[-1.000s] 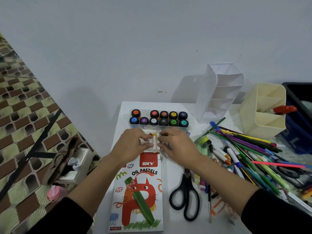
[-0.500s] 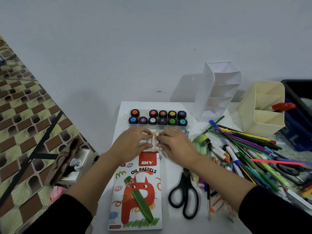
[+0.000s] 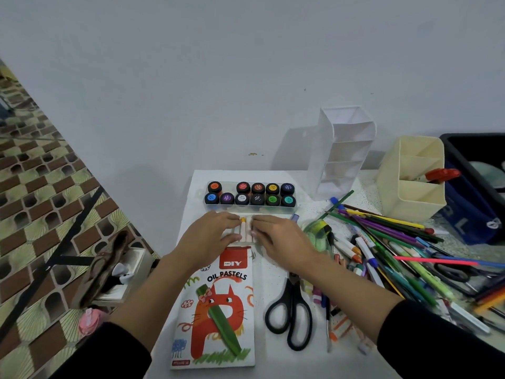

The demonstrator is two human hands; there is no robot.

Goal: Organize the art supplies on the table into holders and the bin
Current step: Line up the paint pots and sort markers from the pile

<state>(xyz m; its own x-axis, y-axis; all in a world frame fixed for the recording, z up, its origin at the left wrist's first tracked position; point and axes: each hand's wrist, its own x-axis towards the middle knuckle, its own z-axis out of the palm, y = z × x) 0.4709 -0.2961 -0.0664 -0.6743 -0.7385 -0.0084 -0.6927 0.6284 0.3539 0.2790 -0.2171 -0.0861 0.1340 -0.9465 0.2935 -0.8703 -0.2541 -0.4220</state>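
Both hands are working at the far left part of the table (image 3: 276, 359). Left hand (image 3: 210, 236) and right hand (image 3: 278, 239) are lying side by side over the pastel tray (image 3: 244, 231), each pinching it between thumb and curled forefinger, one from each side. A few pale sticks and one yellow tip are showing in the gap between the fingertips. The tray is sticking out of the far end of the oil pastels box (image 3: 218, 310), which is lying flat along the table's left edge. The paint pot case (image 3: 250, 194) is sitting just beyond the tray, at the far left corner. Black scissors (image 3: 291, 310) are lying just right of the box, under the right forearm. A pen and pencil pile (image 3: 396, 242) is spreading over the right side. The white holder (image 3: 338, 154) and cream holder (image 3: 410, 181) are standing along the far edge, the cream one holding a red-handled item (image 3: 441, 175). The black bin (image 3: 475, 160) is sitting at the far right.
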